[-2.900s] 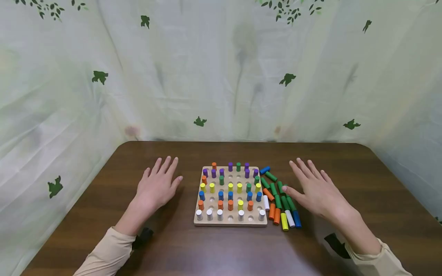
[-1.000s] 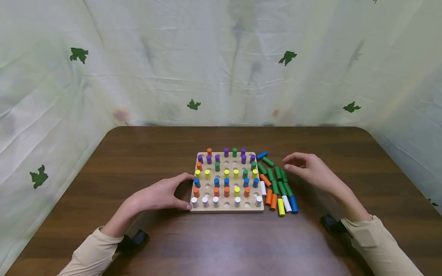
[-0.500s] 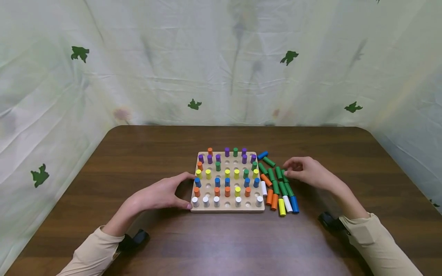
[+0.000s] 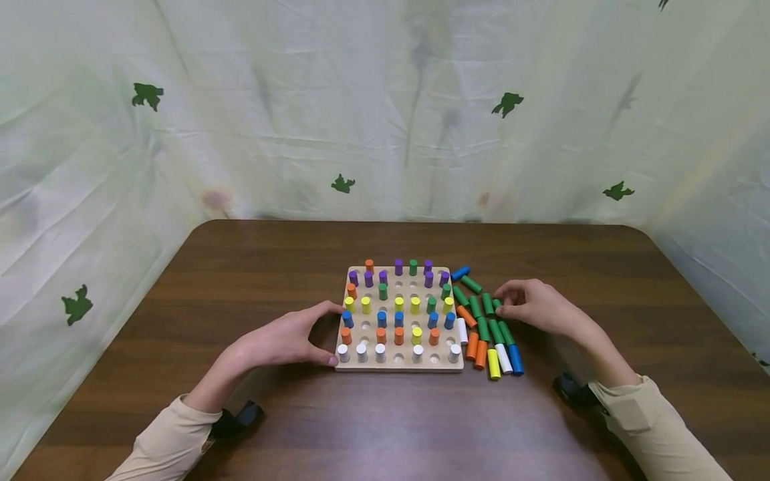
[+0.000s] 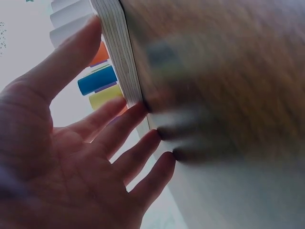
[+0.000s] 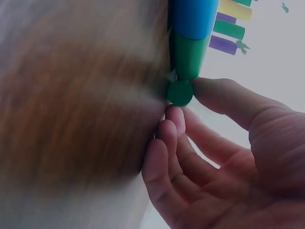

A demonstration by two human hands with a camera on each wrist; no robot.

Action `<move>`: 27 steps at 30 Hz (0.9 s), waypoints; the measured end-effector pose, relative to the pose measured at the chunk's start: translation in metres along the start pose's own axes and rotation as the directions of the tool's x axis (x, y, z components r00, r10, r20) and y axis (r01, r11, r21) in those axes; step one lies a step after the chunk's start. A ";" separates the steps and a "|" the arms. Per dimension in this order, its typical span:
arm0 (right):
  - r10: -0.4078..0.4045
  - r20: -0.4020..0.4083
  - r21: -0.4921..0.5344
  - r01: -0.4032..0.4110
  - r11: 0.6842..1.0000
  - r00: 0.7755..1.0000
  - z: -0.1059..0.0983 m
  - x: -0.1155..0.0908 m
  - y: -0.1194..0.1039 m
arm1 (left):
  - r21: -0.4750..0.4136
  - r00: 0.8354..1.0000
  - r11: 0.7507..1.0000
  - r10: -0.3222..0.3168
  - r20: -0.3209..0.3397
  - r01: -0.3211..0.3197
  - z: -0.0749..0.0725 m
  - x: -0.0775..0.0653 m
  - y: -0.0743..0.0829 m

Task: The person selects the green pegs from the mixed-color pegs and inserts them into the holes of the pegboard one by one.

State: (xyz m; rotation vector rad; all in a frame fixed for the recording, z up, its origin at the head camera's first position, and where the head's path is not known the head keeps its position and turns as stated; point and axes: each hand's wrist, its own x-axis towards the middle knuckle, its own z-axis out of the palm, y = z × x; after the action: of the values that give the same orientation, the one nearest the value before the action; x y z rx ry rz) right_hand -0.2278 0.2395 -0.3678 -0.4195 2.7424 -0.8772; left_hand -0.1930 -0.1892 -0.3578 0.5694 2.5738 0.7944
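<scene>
A light wooden pegboard (image 4: 391,364) stands on the table, with white, orange, blue, yellow, green and purple pegs upright in some of its holes. My left hand (image 4: 279,341) rests against the board's left side, thumb near the front corner and index finger farther back. In the left wrist view its fingers are only slightly bent, and the other fingertips touch the tabletop. To the right of the board, my right hand (image 4: 544,307) pinches the end of a green peg (image 6: 180,93) between thumb and fingertips. That peg lies among other loose pegs.
Loose pegs lie close along the board's right side: several green ones (image 4: 483,329), orange pegs (image 4: 472,346), a yellow peg (image 4: 494,365), white pegs and blue pegs (image 4: 515,361). The brown table (image 4: 385,427) ends at a pale leaf-patterned curtain (image 4: 271,100).
Both hands were spread flat beside the board at first. My left hand has come to the board's left side. The right has lowered to the loose pegs and taken hold of a green one.
</scene>
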 end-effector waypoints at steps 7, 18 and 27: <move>0.003 -0.019 -0.012 -0.003 1.000 1.000 -0.001 -0.003 -0.001 | -0.065 1.000 0.998 -0.018 -0.003 0.018 0.003 0.001 -0.002; -0.051 -0.075 0.016 0.053 0.998 0.996 -0.001 -0.001 -0.003 | -0.098 0.999 0.994 -0.045 -0.008 0.044 0.004 -0.003 -0.002; -0.087 -0.212 0.145 0.119 0.982 0.973 0.007 -0.006 -0.009 | -0.069 0.998 0.996 -0.057 -0.014 0.056 0.008 -0.003 -0.003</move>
State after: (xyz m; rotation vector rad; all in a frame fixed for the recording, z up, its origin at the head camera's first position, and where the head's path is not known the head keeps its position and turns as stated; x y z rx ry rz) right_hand -0.2186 0.2310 -0.3673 -0.4687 2.8277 -1.2165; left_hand -0.1877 -0.1900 -0.3648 0.4695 2.5538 0.8672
